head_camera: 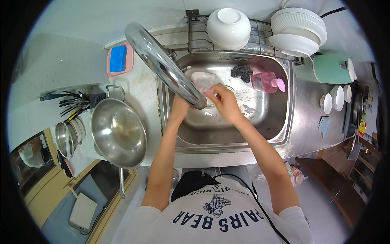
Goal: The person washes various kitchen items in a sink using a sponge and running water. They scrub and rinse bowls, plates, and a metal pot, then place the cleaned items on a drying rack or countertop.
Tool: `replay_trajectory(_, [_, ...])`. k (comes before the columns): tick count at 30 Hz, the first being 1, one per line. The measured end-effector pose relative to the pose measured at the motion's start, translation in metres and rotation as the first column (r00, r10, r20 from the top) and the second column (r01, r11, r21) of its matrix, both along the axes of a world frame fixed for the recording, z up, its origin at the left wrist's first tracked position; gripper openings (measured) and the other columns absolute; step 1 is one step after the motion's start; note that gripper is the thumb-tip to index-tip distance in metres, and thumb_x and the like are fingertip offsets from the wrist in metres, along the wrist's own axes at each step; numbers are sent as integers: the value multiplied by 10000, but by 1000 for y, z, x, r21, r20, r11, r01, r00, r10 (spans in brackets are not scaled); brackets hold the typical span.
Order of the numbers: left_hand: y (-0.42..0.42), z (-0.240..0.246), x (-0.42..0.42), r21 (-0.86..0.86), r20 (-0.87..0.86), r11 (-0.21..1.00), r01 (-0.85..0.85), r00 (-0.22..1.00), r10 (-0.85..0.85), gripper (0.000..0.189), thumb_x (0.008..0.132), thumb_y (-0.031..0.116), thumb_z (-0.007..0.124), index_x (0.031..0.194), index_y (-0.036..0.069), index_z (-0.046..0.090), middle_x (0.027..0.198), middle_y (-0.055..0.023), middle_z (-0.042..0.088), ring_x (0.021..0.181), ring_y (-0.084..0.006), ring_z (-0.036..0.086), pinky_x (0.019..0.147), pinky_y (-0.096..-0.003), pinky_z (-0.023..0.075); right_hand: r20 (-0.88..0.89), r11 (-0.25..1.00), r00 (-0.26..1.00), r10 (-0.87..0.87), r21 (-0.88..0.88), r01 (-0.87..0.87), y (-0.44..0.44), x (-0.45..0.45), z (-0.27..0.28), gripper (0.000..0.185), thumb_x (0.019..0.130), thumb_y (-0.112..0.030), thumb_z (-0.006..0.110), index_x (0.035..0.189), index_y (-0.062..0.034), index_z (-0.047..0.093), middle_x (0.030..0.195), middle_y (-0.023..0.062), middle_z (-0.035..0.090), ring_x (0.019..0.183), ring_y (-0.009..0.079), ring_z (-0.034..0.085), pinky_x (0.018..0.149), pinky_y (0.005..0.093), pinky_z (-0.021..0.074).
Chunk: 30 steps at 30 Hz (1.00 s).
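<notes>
Both of my hands are inside the stainless steel sink [268, 128], beneath the curved chrome faucet [164, 70]. My left hand [181, 106] is mostly covered by the faucet spout, so its fingers and anything in them are hidden. My right hand [225, 102] has its fingers bent and close together near the spout's end; whether they grip something cannot be told. Just beyond the fingers lies a pale, translucent dish-like thing [207, 80]. Right of it in the sink are a dark scouring pad [241, 73] and a pink pump bottle [264, 82] lying on its side.
A wire rack [199, 36] behind the sink holds a large white bowl [229, 29] and stacked white dishes [298, 27]. At left are a steel wok [118, 131] and a blue sponge [118, 59]. A mint-green appliance [332, 69] and small bowls [337, 98] stand right.
</notes>
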<state>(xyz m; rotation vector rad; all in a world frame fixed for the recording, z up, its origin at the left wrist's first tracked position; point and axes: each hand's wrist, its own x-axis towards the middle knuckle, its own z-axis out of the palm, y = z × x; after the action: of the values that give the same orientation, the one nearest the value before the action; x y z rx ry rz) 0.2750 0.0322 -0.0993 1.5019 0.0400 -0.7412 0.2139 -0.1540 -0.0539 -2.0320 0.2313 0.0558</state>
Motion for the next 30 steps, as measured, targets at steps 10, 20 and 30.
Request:
replay_trajectory(10, [-53,-86,-54,788,516,610,84,451,-729,250,832,156,627,1007,-22,631,980,-195,663,975,-338,623,931,-429,451,-784,342,565,-259,473,812,-66,-94,-25,251,897,-306,683,1010,-110,576,735,-44,485,555,62,409,471,211,322])
replay_trajectory(20, [-76,-53,-32,818,309,508,269,540,-783,160,908,153,530,907,16,613,820,-217,655,799,-348,663,680,-467,511,-433,278,550,-714,545,791,-184,-201,78,128,936,-261,632,926,-138,596,790,-65,514,639,60,427,577,223,378])
replay_trajectory(30, [-58,-61,-39,98,-347,909,-404,842,412,340,1016,250,463,1215,-13,545,1227,-83,589,1140,-179,545,1028,-325,395,415,251,620,-666,-658,710,-409,-222,-2,293,953,-264,586,960,27,622,806,150,599,703,254,563,651,341,453])
